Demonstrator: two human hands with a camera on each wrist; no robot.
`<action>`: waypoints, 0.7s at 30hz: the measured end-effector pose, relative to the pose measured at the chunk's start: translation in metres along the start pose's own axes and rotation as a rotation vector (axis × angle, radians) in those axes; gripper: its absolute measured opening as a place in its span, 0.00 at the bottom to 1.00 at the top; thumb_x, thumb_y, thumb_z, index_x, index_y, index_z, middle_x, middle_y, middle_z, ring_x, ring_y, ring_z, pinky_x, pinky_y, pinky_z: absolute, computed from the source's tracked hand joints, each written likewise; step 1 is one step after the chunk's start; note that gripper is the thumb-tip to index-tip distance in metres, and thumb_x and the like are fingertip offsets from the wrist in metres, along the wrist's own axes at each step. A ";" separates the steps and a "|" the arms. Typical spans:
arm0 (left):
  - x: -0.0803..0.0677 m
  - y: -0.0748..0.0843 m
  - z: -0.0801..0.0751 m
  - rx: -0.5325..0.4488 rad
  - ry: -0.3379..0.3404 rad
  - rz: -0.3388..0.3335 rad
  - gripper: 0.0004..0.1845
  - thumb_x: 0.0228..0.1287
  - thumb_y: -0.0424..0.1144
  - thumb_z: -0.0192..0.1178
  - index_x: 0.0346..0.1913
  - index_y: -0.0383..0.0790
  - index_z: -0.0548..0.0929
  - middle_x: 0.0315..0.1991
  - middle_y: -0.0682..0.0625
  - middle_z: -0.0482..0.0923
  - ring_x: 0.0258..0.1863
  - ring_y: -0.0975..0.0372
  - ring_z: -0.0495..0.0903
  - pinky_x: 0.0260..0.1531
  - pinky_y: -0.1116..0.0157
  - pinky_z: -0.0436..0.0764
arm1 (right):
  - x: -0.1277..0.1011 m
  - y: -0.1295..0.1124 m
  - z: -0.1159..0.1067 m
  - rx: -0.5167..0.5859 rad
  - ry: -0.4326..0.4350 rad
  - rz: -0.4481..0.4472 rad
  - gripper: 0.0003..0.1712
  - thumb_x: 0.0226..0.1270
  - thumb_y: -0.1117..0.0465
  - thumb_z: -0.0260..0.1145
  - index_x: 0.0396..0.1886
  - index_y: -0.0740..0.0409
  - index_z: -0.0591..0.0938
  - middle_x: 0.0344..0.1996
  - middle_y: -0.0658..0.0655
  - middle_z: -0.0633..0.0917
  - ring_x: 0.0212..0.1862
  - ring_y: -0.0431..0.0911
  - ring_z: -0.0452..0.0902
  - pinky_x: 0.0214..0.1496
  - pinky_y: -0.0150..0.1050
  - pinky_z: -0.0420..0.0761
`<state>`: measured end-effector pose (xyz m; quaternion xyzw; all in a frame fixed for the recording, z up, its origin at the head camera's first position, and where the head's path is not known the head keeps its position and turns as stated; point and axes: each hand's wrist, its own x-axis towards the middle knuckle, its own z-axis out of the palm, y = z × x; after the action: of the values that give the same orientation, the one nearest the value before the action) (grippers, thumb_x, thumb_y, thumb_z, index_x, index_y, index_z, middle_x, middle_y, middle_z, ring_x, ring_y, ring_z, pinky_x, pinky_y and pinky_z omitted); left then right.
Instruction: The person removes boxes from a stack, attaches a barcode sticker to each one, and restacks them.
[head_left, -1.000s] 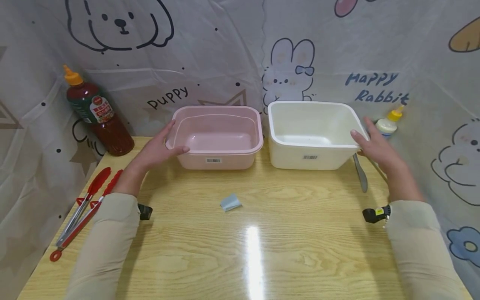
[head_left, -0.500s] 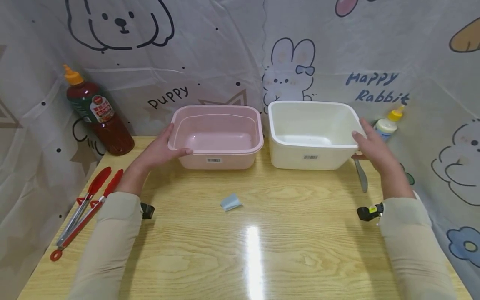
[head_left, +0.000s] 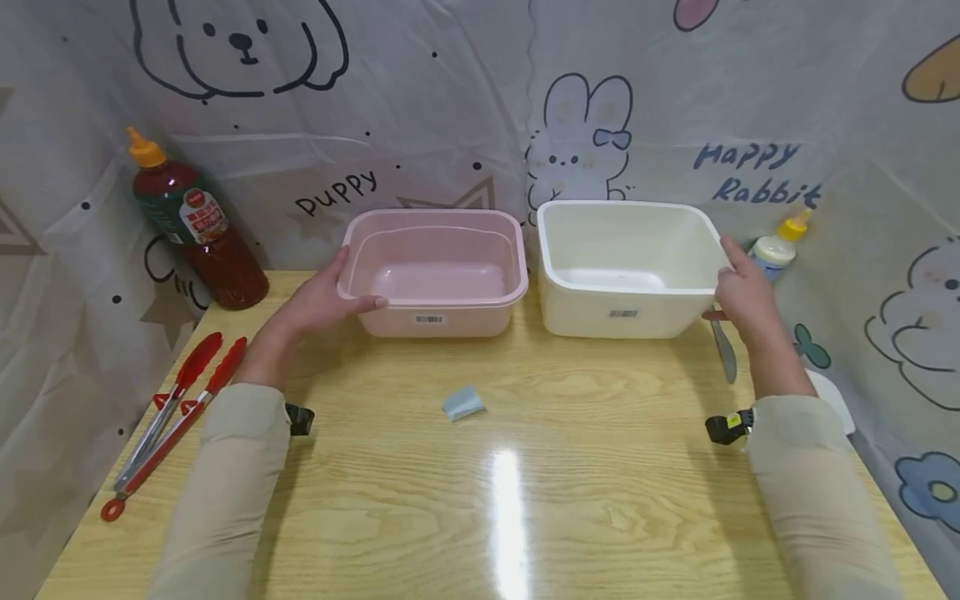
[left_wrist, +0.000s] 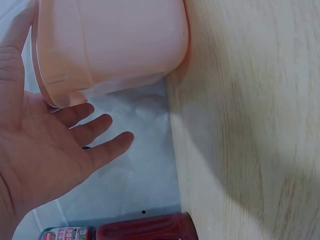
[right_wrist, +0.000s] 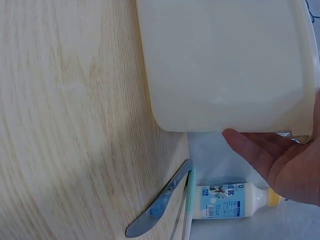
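Observation:
A pink plastic basin point(head_left: 438, 318) stands at the back of the table. My left hand point(head_left: 315, 304) lies at its left end, thumb along the front rim. In the left wrist view the other fingers point(left_wrist: 111, 149) are spread and nearly straight beside the basin's wall. To the right stands a cream-white plastic bin point(head_left: 592, 315), with a barcode label like the basin's. My right hand point(head_left: 746, 296) touches its right end at the rim. In the right wrist view its fingers point(right_wrist: 250, 150) reach along the bin's end wall. Both containers look empty inside.
Red-tipped tongs point(head_left: 168, 425) and a large red sauce bottle point(head_left: 198, 233) are at left. A small folded light-blue piece point(head_left: 463, 403) lies mid-table. At right are a knife point(head_left: 723, 350), a white board with a green edge point(right_wrist: 189, 205) and a yellow-capped bottle point(right_wrist: 227, 201).
My right hand has shifted slightly left against the bin, its thumb drawn in, uncovering more of the board and bottle. My left hand has moved a little right along the basin's rim.

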<state>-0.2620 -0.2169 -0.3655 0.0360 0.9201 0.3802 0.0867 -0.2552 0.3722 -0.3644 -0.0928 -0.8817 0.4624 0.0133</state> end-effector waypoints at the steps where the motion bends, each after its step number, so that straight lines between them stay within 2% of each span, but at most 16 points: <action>1: 0.000 0.000 0.000 -0.001 -0.003 0.000 0.65 0.54 0.65 0.71 0.82 0.63 0.33 0.81 0.42 0.54 0.73 0.42 0.63 0.69 0.31 0.60 | 0.000 0.000 0.001 0.002 0.004 0.001 0.35 0.81 0.56 0.34 0.83 0.38 0.38 0.81 0.64 0.52 0.55 0.53 0.72 0.49 0.54 0.87; 8: 0.002 -0.004 0.001 -0.058 -0.017 0.023 0.64 0.55 0.63 0.72 0.82 0.63 0.35 0.81 0.43 0.53 0.75 0.43 0.61 0.72 0.32 0.56 | 0.002 0.002 0.001 0.027 0.007 -0.002 0.35 0.81 0.57 0.33 0.83 0.38 0.39 0.79 0.67 0.57 0.53 0.51 0.73 0.50 0.57 0.87; 14: -0.002 -0.006 0.001 -0.049 -0.024 -0.054 0.64 0.57 0.66 0.69 0.81 0.65 0.30 0.83 0.41 0.45 0.78 0.40 0.53 0.72 0.30 0.52 | 0.002 0.002 0.000 0.034 -0.001 -0.016 0.35 0.81 0.55 0.31 0.83 0.37 0.39 0.80 0.66 0.54 0.58 0.55 0.72 0.49 0.58 0.87; 16: -0.002 -0.006 0.001 -0.049 -0.013 -0.063 0.63 0.58 0.65 0.69 0.81 0.66 0.31 0.83 0.41 0.46 0.78 0.39 0.54 0.72 0.30 0.52 | 0.001 0.001 0.002 0.029 0.009 -0.014 0.35 0.81 0.55 0.31 0.83 0.37 0.40 0.80 0.65 0.54 0.58 0.56 0.72 0.49 0.57 0.87; 21: -0.001 -0.006 0.004 -0.101 0.003 -0.036 0.61 0.58 0.61 0.71 0.82 0.65 0.35 0.82 0.42 0.50 0.77 0.41 0.57 0.72 0.31 0.54 | 0.000 0.001 0.002 0.025 0.021 -0.002 0.35 0.81 0.55 0.32 0.83 0.37 0.40 0.80 0.65 0.55 0.56 0.54 0.73 0.47 0.54 0.88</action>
<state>-0.2607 -0.2185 -0.3720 0.0144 0.9005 0.4244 0.0940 -0.2556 0.3715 -0.3664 -0.0964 -0.8757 0.4725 0.0241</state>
